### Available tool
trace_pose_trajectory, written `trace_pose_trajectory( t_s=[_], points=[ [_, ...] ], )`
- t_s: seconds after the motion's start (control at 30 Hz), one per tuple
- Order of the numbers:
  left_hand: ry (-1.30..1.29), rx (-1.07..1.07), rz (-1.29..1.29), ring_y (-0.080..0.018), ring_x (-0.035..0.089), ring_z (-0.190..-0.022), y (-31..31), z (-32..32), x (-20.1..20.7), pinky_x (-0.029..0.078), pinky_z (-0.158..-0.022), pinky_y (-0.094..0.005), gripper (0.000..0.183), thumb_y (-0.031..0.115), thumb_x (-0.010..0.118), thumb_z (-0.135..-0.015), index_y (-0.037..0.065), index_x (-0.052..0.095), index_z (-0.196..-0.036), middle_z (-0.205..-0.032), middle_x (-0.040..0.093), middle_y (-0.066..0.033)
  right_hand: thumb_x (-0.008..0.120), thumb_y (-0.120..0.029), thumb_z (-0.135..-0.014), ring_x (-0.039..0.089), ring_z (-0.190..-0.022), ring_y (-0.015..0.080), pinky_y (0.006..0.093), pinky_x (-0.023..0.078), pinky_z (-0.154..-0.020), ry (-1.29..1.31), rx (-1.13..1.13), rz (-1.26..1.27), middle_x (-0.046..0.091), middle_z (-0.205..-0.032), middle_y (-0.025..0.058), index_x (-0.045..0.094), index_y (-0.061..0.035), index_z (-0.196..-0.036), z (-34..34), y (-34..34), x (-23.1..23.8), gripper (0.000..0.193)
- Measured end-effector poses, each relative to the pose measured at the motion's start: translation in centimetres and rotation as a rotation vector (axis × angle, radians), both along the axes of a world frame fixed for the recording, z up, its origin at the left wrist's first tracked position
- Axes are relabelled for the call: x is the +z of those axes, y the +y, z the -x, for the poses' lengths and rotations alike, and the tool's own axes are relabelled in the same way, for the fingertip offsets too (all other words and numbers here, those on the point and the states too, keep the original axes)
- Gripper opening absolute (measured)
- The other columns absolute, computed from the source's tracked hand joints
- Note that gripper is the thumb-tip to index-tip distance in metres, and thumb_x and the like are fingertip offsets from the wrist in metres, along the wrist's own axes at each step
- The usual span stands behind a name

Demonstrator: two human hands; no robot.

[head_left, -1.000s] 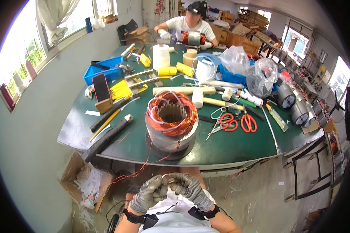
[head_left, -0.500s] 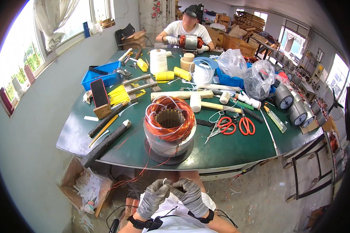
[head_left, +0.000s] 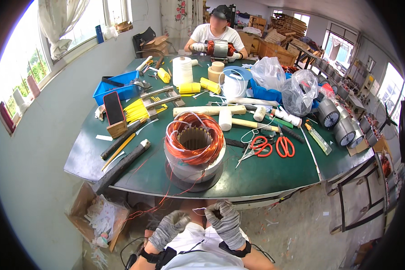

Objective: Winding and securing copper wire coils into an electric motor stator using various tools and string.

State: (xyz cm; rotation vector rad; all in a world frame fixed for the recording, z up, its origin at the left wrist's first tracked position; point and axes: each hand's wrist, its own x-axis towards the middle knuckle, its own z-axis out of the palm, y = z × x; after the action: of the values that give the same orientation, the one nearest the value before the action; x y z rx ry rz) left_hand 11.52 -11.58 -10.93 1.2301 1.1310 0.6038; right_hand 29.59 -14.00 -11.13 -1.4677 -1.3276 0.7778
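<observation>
Both my hands wear grey knit gloves and are raised over my lap, just short of the table's near edge. My right hand (head_left: pixel 225 225) pinches a thin white cord (head_left: pixel 199 209), whose short loop sticks out toward the left. The fingers of my left hand (head_left: pixel 170 228) are curled together a little apart from it; what they hold, if anything, is hidden. In front of me a stator (head_left: pixel 195 164) stands upright on a dark round base, ringed on top by copper windings (head_left: pixel 195 139) with white cord around them. Thin copper leads (head_left: pixel 159 203) hang from it over the table edge.
Red-handled scissors (head_left: pixel 284 146), mallets (head_left: pixel 225 120), a phone on a wooden block (head_left: pixel 114 114) and yellow strips (head_left: pixel 137 111) lie on the green table (head_left: pixel 265 173). Across it, a co-worker (head_left: pixel 218 33) handles another stator (head_left: pixel 219 47). A cardboard box of scraps (head_left: pixel 83 207) stands at the lower left.
My hands have moved apart, the left one leftward and the right one slightly right and up. The white cord now shows in the gap between them.
</observation>
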Motion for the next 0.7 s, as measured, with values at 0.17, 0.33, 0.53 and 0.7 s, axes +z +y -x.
trace_pose_trajectory(
  t_s=[0.17,0.33,0.53,0.7],
  points=[
    [-0.188,0.030,0.127,-0.0022,0.035,-0.053,-0.7,-1.2,-0.7,0.028,-0.046,-0.0181,0.028,0.026,0.056,-0.087,0.001,0.057,-0.101,-0.062,0.043,0.0059,0.065,-0.019,-0.074,0.059,-0.071,0.0247,0.0345,0.048,-0.059,-0.417,0.060,-0.302,0.060,-0.085,0.0087,0.061,-0.0099,-0.083,1.3,-0.5,-2.9,0.014],
    [-0.536,0.209,0.315,-0.0017,0.034,-0.051,-0.1,-1.5,-0.7,0.027,-0.045,-0.0176,0.020,0.020,0.060,-0.085,0.000,0.059,-0.088,-0.061,0.046,0.0046,0.065,-0.019,-0.073,0.059,-0.077,0.0252,0.0346,0.049,-0.061,-0.511,0.092,-0.322,0.059,-0.086,0.0092,0.060,-0.0097,-0.088,1.4,-0.8,-1.9,0.018],
    [0.065,-0.195,-0.255,-0.0038,0.041,-0.056,2.9,-0.9,-0.5,0.034,-0.050,-0.0203,0.018,0.020,0.060,-0.084,0.001,0.061,-0.084,-0.064,0.047,0.0043,0.066,-0.009,-0.072,0.059,-0.081,0.0264,0.0346,0.050,-0.069,-0.271,0.213,-0.243,0.056,-0.098,0.0123,0.056,-0.0080,-0.086,1.0,0.6,-1.9,0.017],
    [-0.222,-0.003,-0.027,-0.0040,0.042,-0.055,2.9,-1.1,1.5,0.035,-0.050,-0.0193,0.020,0.021,0.057,-0.086,0.001,0.060,-0.086,-0.066,0.052,0.0024,0.066,-0.018,-0.076,0.059,-0.079,0.0216,0.0298,0.049,-0.064,-0.337,0.206,-0.295,0.056,-0.098,0.0100,0.055,-0.0060,-0.090,0.4,-0.1,-0.6,0.022]
  ],
)
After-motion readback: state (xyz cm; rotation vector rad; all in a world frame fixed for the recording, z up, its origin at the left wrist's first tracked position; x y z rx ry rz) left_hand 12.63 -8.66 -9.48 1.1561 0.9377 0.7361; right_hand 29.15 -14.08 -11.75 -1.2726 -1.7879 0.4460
